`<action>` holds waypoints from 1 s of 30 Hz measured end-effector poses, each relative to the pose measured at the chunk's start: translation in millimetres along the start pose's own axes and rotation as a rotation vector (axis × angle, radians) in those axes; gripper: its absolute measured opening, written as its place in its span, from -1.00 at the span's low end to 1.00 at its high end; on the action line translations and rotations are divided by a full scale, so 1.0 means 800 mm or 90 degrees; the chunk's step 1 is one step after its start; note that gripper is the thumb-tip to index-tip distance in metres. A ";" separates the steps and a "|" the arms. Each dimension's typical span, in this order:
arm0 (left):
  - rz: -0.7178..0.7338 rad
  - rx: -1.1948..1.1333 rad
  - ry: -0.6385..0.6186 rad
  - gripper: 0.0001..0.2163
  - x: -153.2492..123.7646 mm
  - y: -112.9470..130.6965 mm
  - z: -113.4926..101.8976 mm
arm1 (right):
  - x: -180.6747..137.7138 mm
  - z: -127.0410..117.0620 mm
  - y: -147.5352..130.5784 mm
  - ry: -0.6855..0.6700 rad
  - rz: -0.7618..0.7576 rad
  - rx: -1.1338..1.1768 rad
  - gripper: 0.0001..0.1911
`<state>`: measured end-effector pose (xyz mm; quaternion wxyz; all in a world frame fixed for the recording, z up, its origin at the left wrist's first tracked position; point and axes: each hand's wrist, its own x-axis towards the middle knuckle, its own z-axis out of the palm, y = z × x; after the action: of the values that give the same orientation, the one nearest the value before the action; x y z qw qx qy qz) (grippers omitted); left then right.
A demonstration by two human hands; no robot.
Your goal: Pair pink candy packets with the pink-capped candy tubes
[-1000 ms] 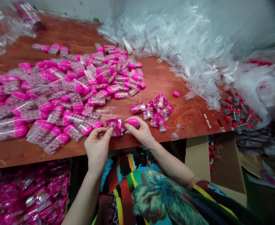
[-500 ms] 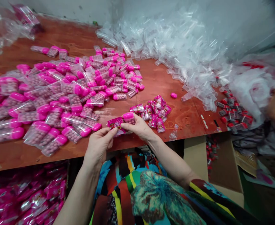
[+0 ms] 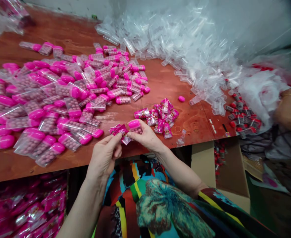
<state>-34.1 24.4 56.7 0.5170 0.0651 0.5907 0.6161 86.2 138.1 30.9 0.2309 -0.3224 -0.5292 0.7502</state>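
My left hand (image 3: pixel 105 152) pinches a shiny pink printed wrapper (image 3: pixel 117 129) between thumb and fingertips, just over the front edge of the table. In my right hand (image 3: pixel 149 137) is a small clear bottle (image 3: pixel 135 124) with a pink cap, and pink candy balls show through its side. The right thumb also meets the wrapper, which looks creased and folded. Beyond that hand lies a small heap of pink candy packets (image 3: pixel 157 115). To the left spreads a large pile of pink-capped candy bottles (image 3: pixel 68 89).
Clear plastic tubes (image 3: pixel 165 43) are heaped along the wall. A loose pink cap (image 3: pixel 181 99) lies on the red-brown table (image 3: pixel 185 122). Small red-capped bottles (image 3: pixel 244 115) sit at right, near another person's hand (image 3: pixel 290 107). Below are a cardboard box (image 3: pixel 232 168) and pink packets (image 3: pixel 38 208).
The wrapper, flatter before, is now bent and creased between my hands. My view has shifted slightly to the right. More of the other person's hand shows at the right edge.
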 end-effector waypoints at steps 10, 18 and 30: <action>0.033 -0.085 0.082 -0.62 0.003 0.005 -0.006 | -0.020 -0.009 0.004 -0.047 0.092 0.106 -0.53; -0.003 -0.127 0.079 -0.65 0.005 0.005 -0.002 | -0.036 -0.008 0.012 -0.066 0.092 0.140 -0.48; 0.007 -0.155 0.089 -0.69 0.001 0.002 0.000 | -0.040 -0.004 0.026 -0.009 0.015 0.036 -0.30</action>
<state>-35.2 25.4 57.6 0.4752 -0.0379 0.5457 0.6892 110.5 111.2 18.2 0.2272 -0.3170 -0.5054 0.7697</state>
